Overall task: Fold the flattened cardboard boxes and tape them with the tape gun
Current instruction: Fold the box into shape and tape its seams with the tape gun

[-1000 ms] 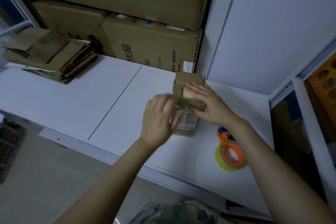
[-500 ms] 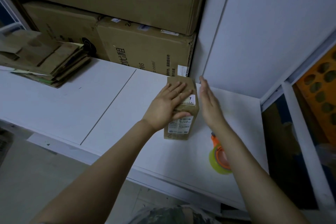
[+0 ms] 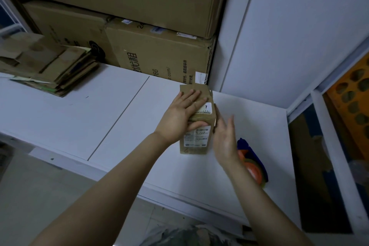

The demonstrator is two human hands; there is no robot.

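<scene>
A small brown cardboard box (image 3: 196, 140) with white shipping labels stands on the white table (image 3: 79, 118). My left hand (image 3: 181, 115) lies flat on its top, fingers straight and the thumb against the front face. My right hand (image 3: 224, 139) hovers beside the box's right side with straight fingers, holding nothing. The tape gun (image 3: 252, 163), orange and blue with a roll of tape, lies on the table right of the box, partly hidden behind my right wrist.
A stack of flattened cardboard boxes (image 3: 46, 62) lies at the table's far left. Large cardboard cartons (image 3: 159, 54) are piled against the back. A white wall panel (image 3: 289, 36) closes the right side, with a shelf frame (image 3: 327, 146) beyond it.
My left hand went from the box's front onto its top and stays pressed there. My right hand left the box top and has drawn back along its right side, toward the tape gun.
</scene>
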